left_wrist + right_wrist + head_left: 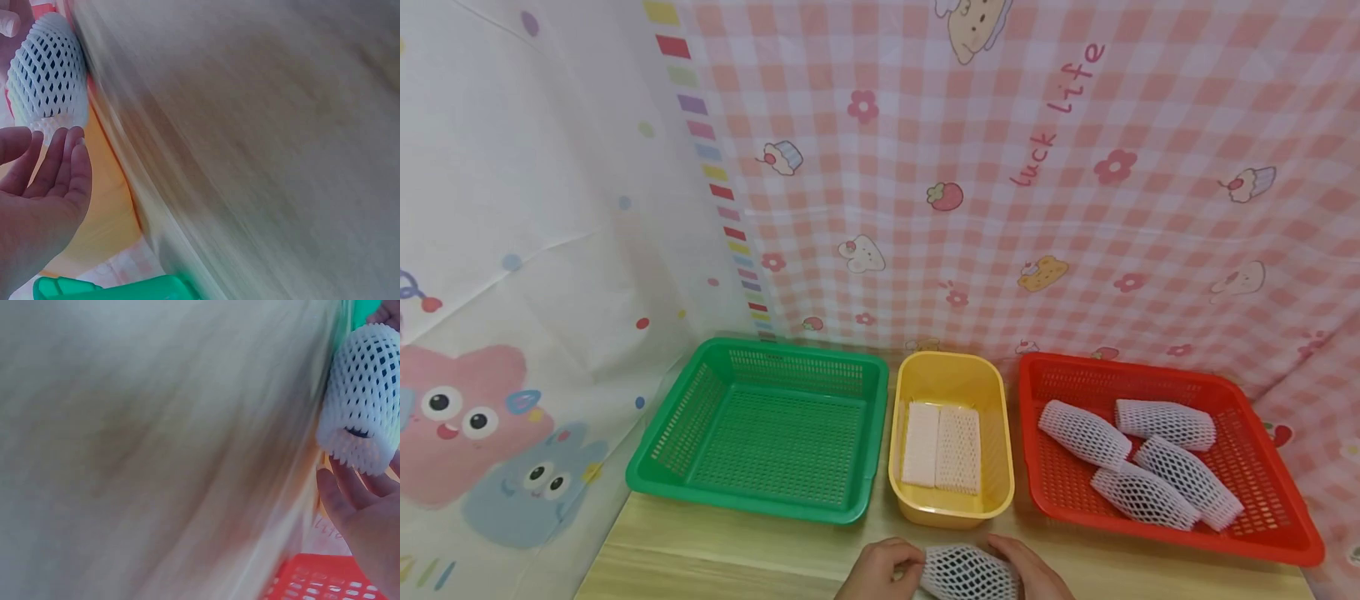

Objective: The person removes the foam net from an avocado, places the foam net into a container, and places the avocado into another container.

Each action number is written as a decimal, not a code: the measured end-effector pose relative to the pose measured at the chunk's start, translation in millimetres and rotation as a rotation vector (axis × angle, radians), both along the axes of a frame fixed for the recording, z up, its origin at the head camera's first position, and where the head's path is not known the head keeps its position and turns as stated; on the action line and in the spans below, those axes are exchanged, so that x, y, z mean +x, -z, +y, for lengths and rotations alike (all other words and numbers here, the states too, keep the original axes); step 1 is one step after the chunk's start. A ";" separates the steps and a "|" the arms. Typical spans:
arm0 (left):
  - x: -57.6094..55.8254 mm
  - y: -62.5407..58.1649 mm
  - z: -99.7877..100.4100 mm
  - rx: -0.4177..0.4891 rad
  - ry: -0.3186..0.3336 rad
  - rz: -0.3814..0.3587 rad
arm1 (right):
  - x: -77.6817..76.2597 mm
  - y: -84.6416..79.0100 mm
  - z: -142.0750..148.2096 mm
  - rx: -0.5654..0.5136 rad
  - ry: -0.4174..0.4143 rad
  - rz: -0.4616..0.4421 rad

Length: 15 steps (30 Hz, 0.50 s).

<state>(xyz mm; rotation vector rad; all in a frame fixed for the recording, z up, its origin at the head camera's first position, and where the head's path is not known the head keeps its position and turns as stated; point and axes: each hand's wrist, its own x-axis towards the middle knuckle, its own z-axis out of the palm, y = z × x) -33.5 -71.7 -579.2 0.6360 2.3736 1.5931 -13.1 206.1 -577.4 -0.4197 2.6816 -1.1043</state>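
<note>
Pink-checked cloth hangs behind the pale wooden counter, where three containers stand in a row, probably so that each is within easy reach of both arms. On the left is a green basket with nothing visible inside; a yellow bin sits in the middle with two flat foam nets laid side by side, and a red basket on the right carries four rounded nets. Keeping flat ones apart from plump ones looks deliberate to me. Near the front, just before the bin, a swollen white sleeve lies lengthwise between the person's hands, something dark showing through its mesh. Their left hand pinches one end with thumb and forefinger brought close together, the remaining fingers nearly straight. Their right hand holds the opposite end, fingers bent loosely behind the rim; how firmly its thumb presses, I cannot tell. Having both ends supported presumably keeps the soft mesh steady and its shape even. Whether the sleeve touches the counter is hidden from me.
</note>
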 end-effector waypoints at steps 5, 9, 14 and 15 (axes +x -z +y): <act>-0.9 0.9 2.6 0.057 0.020 -0.048 | 2.9 3.3 6.8 -0.066 -0.002 -0.049; -2.4 2.1 3.1 0.098 0.048 -0.089 | 4.7 8.0 6.9 -0.094 -0.012 0.010; -3.1 -0.7 4.3 0.056 0.048 -0.059 | 4.9 11.4 7.5 -0.161 -0.028 0.015; -3.3 -1.8 4.6 0.046 0.046 -0.056 | 4.3 11.6 8.0 -0.176 -0.034 0.008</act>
